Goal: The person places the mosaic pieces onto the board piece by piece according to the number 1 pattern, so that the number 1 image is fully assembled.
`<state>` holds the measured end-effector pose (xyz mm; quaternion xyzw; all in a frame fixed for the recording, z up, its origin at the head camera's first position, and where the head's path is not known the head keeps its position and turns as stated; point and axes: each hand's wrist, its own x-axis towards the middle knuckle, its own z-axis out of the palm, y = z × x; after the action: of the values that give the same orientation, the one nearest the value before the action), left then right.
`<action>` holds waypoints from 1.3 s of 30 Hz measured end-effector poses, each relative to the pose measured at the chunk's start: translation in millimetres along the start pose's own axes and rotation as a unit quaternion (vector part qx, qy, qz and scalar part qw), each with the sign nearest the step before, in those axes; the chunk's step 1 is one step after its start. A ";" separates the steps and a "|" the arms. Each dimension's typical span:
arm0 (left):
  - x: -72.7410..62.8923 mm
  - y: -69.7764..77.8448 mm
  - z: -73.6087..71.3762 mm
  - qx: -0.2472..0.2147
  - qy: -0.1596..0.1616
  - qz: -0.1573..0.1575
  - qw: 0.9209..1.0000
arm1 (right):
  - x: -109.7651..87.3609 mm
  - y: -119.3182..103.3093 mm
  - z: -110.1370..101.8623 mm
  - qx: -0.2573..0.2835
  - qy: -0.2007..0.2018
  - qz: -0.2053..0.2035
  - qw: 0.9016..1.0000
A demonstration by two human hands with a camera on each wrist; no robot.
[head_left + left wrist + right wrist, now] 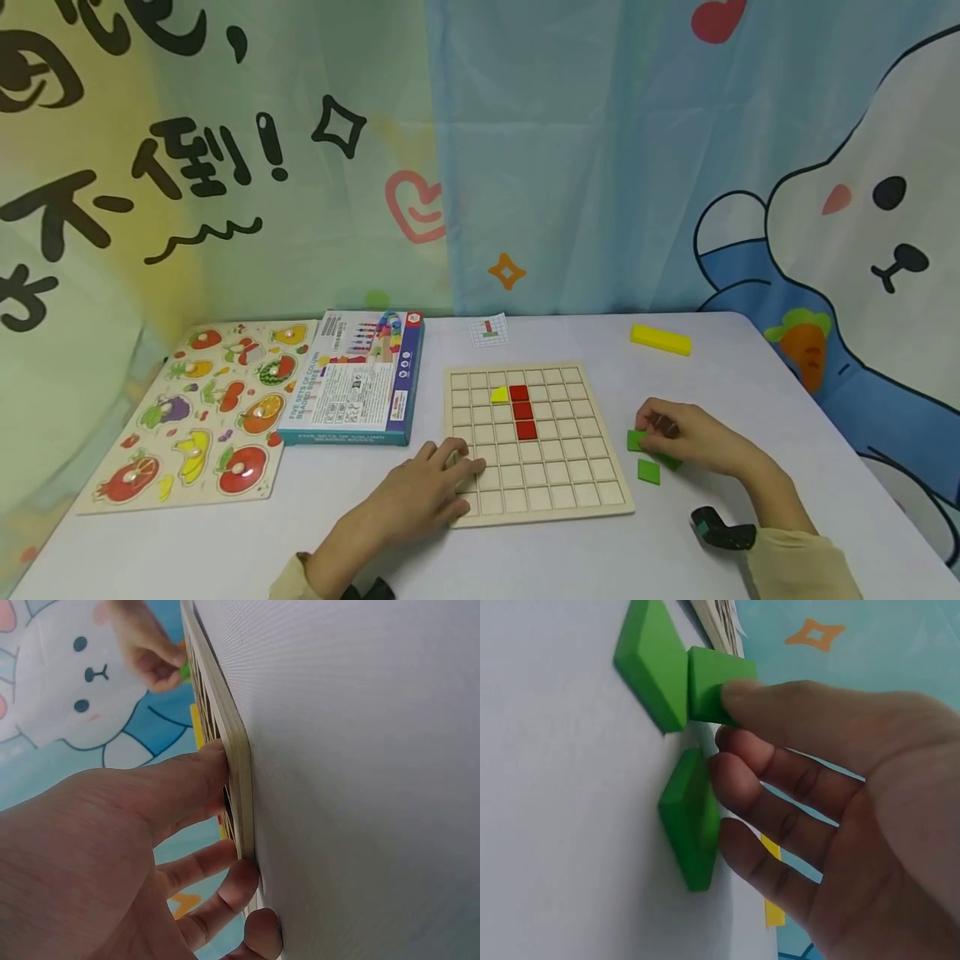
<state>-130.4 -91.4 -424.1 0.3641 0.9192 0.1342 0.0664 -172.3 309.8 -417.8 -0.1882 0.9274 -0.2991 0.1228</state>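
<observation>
My right hand [697,433] pinches a square green tile [711,686] between thumb and fingers. Beside it on the white table lie two more green tiles: one [651,667] close to the held tile, another [690,817] under the curled fingers. My left hand [420,492] rests on the left edge of a wooden grid board [555,475], its fingers loosely bent and touching the rim. On the board, several red squares [522,411] run in a column. A yellow piece [500,395] sits left of the top red square.
A small pattern card [489,330] lies behind the board. A yellow bar [661,340] is at the back right. To the left are a boxed set [348,383] and a fruit puzzle board [187,417]. A printed curtain [570,167] hangs behind the table.
</observation>
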 end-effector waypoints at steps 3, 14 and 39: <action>-0.5 0.7 -0.1 0.001 -0.002 -0.001 1.000 | 1.2 -1.7 1.1 0.000 0.007 -0.005 1.000; -0.4 -0.5 1.2 0.005 0.002 -0.001 1.000 | 8.7 -16.0 5.5 0.004 0.030 -0.041 0.999; 0.3 -3.2 5.0 0.006 0.002 -0.002 1.000 | 50.5 -62.2 37.2 0.032 -0.007 -0.106 0.994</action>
<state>-131.6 -92.4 -429.8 0.3627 0.9208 0.1291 0.0623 -187.9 222.9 -415.6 -0.2835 0.8913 -0.3384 0.1031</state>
